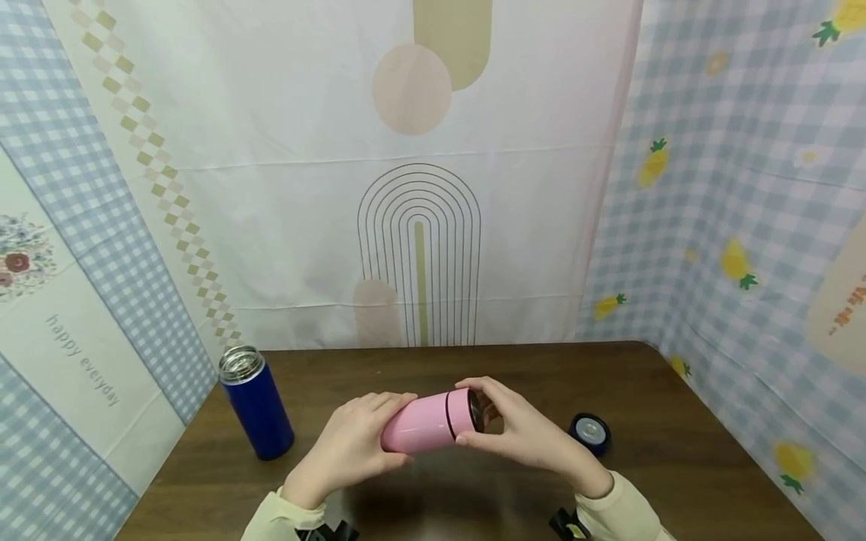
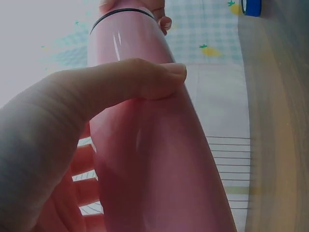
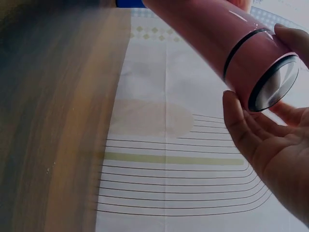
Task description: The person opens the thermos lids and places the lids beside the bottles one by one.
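Note:
A pink thermos flask (image 1: 418, 423) is held in the air over the table, lying nearly on its side with its capped end tilted slightly up to the right. My left hand (image 1: 355, 439) grips the body, thumb laid across it in the left wrist view. At the other end, my right hand (image 1: 528, 432) holds the pink cap (image 3: 258, 63) by its rim, thumb and fingers on opposite sides. A black ring separates cap and body, and the cap's end face is shiny. Some left fingers are hidden behind the flask.
To the left, a dark blue flask (image 1: 262, 417) stands on the brown table (image 1: 325, 376), its steel mouth uncovered. A round dark blue lid (image 1: 590, 433) lies right of my right hand. Patterned cloths (image 1: 284, 225) hang behind and at both sides.

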Tool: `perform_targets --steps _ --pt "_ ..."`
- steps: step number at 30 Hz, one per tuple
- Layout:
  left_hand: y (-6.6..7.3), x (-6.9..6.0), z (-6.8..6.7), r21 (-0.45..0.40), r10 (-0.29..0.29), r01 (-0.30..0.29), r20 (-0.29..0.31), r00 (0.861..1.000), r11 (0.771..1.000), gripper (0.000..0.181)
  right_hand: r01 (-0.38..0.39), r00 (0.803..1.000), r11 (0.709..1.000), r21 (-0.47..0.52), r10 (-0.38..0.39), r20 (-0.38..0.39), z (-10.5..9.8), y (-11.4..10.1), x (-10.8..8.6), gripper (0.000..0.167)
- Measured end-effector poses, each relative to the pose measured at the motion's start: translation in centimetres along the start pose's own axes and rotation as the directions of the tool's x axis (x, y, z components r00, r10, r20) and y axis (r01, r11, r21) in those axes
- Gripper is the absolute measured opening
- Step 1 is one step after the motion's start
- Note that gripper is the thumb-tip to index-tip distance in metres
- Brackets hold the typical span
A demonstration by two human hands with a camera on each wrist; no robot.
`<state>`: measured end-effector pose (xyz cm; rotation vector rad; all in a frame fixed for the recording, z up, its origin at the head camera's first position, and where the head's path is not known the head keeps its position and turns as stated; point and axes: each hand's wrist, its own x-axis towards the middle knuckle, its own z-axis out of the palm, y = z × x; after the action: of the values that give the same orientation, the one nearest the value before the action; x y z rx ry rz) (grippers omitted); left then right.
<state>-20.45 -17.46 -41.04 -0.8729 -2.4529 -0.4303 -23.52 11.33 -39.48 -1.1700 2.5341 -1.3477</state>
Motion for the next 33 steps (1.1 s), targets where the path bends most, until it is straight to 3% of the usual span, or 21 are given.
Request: perform_targets --steps 4,8,11,14,18,23,27,33 --pt "0.09 -0.10 -0.22 -0.015 -0.015 0.016 0.022 1.000 1.000 0.076 0.166 0.986 0.985 -0.047 -0.166 -0.001 0.07 0.32 -0.06 0.060" --pt "0.08 -0.24 -0.26 -0.054 -0.026 0.030 0.073 0.997 0.998 0.076 0.363 0.932 0.926 -0.100 -0.363 0.020 0.13 0.43 -0.12 0.061" --pt "0.05 -0.28 -0.32 -0.063 -0.031 0.037 0.094 0.995 0.997 0.078 0.400 0.916 0.910 -0.108 -0.399 0.035 0.16 0.31 -0.15 0.063" --pt "0.05 -0.23 -0.36 -0.064 -0.029 0.035 0.091 0.995 0.997 0.078 0.385 0.923 0.915 -0.117 -0.384 0.036 0.13 0.27 -0.09 0.065" --pt "0.05 -0.26 -0.28 -0.047 -0.019 0.023 0.078 0.997 0.999 0.077 0.315 0.949 0.942 -0.118 -0.311 0.046 0.20 0.35 -0.12 0.064" --pt "0.14 -0.18 -0.19 -0.010 -0.012 0.013 0.061 0.998 1.000 0.077 0.085 0.996 0.994 -0.062 -0.084 0.027 0.39 0.29 -0.28 0.068" --pt "0.19 -0.14 -0.24 0.004 -0.019 0.018 0.051 0.999 1.000 0.077 -0.037 0.999 0.999 -0.035 0.037 -0.001 0.53 0.24 -0.25 0.065" --pt "0.14 -0.13 -0.22 0.019 -0.020 0.019 0.050 0.999 1.000 0.076 -0.048 0.999 0.998 -0.029 0.048 -0.011 0.65 0.33 -0.30 0.064"
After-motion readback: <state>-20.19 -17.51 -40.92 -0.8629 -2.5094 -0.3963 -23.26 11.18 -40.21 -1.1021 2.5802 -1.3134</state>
